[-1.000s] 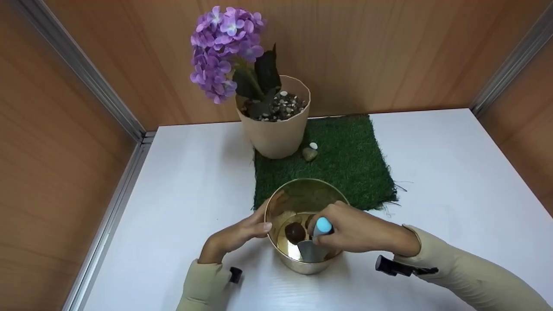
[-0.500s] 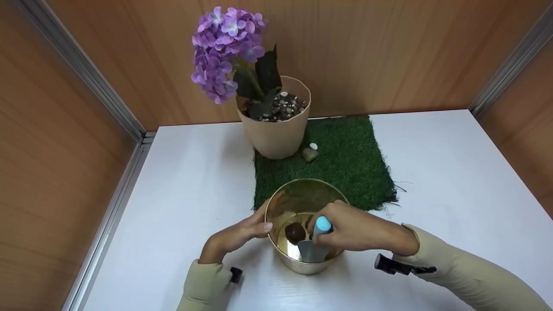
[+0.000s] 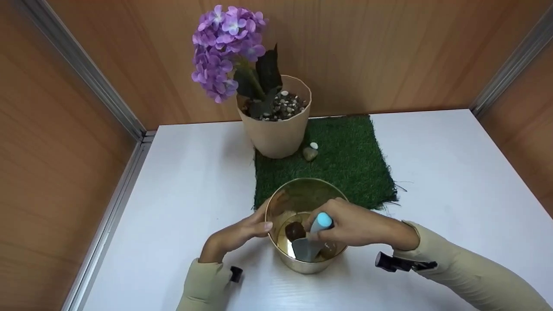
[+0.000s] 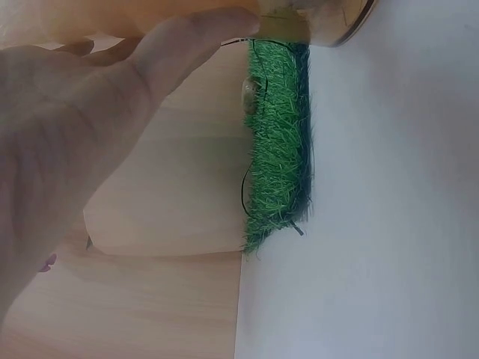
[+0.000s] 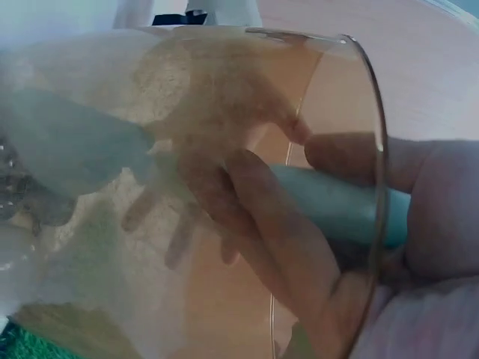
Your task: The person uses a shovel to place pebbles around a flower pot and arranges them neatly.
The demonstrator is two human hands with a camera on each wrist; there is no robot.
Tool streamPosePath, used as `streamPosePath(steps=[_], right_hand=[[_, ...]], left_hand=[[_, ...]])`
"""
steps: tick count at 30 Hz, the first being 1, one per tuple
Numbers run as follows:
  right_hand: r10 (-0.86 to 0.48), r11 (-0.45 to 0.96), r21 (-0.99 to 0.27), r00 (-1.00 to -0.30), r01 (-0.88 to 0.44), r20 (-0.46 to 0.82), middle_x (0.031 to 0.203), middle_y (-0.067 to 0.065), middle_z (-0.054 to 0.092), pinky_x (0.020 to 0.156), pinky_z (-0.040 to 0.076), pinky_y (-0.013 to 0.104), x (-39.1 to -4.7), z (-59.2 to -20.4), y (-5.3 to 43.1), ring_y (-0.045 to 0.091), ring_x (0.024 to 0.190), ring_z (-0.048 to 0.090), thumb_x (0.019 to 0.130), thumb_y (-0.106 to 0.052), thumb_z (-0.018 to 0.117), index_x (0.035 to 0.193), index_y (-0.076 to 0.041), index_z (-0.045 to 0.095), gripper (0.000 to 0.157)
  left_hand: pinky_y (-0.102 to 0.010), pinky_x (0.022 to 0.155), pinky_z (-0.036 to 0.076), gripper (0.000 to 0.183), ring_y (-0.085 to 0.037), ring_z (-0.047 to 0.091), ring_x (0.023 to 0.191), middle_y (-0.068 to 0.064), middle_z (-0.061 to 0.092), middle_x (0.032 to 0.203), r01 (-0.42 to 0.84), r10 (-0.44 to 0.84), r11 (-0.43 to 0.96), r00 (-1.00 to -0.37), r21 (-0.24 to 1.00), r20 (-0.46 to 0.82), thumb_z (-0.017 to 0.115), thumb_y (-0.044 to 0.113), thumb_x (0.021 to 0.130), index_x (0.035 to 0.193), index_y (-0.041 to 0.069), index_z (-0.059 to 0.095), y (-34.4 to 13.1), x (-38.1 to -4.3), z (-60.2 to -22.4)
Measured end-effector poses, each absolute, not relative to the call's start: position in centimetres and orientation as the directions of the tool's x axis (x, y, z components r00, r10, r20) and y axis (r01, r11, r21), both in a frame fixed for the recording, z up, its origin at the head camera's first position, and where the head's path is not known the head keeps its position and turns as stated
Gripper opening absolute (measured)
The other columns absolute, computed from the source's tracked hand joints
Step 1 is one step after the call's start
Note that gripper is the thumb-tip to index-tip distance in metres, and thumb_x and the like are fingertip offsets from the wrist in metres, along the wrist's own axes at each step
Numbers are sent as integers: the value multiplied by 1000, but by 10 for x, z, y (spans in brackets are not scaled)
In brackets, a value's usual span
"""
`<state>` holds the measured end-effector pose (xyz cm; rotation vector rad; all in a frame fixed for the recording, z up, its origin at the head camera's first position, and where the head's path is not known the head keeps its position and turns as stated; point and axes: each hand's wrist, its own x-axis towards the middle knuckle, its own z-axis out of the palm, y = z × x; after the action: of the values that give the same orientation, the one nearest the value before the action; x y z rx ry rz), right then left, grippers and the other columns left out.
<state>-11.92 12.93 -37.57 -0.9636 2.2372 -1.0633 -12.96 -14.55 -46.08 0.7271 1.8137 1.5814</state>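
A gold-tinted see-through pot (image 3: 306, 190) stands at the mat's front edge in the head view. My left hand (image 3: 244, 229) holds its left side, thumb near the rim and fingers spread round the wall. Inside the pot, my right hand (image 3: 350, 222) grips the light-blue handle of a small trowel (image 3: 306, 249), its grey blade down by the pot's floor. Left of the blade lies a dark brown lump (image 3: 295, 232). Through the wall, the right wrist view shows the handle (image 5: 337, 198) between thumb and fingers, and dark pebbles (image 5: 11, 172) past the blade.
Behind the pot lies a green artificial grass mat (image 3: 345, 151) on the white table (image 3: 194, 181). A beige flowerpot (image 3: 274, 136) with a purple hydrangea (image 3: 224, 52) stands at the mat's back left. A grey stone (image 3: 309, 153) and a white pebble (image 3: 313, 146) lie beside it.
My right hand has risen slightly and tilted the trowel, so its blade has shifted a little left across the pot's bottom. The left hand and the pot stay in place.
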Motion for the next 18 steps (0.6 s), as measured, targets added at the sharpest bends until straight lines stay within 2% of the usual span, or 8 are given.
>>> streamPosePath(steps=[3, 7, 13, 18], right_hand=[[-761, 462, -785, -639, -414, -112, 90, -7, 67, 60, 49, 24, -118, -374, 129, 3, 69, 58, 84, -6, 59, 95, -18, 72, 20], [-758, 477, -756, -645, -448, -96, 80, -13, 65, 61, 48, 23, -114, -374, 126, 1, 67, 56, 83, -6, 59, 86, -21, 71, 19], [-754, 473, -752, -653, -459, -75, 75, -12, 65, 58, 46, 21, -113, -375, 122, -1, 63, 53, 81, -5, 59, 79, -23, 71, 21], [-723, 477, -772, -687, -421, -72, 76, -11, 65, 58, 48, 23, -116, -377, 120, 0, 63, 55, 80, -6, 62, 81, -19, 71, 16]], left_hand=[[-49, 98, 33, 71, -26, 16, 137, 5, 1, 154, 2, 746, 144, -658, 990, -107, 43, 47, 93, 148, 37, -1, -146, -130, -460], [-49, 97, 34, 70, -25, 17, 137, 6, 1, 154, 2, 737, 149, -667, 989, -110, 43, 46, 93, 148, 39, 0, -146, -129, -459], [-48, 96, 35, 69, -27, 18, 136, 6, -1, 154, 1, 738, 148, -666, 989, -110, 43, 45, 94, 147, 40, 0, -146, -129, -460], [-49, 97, 34, 70, -27, 16, 137, 6, -2, 154, 6, 747, 142, -657, 990, -103, 42, 46, 93, 148, 38, -1, -146, -129, -461]])
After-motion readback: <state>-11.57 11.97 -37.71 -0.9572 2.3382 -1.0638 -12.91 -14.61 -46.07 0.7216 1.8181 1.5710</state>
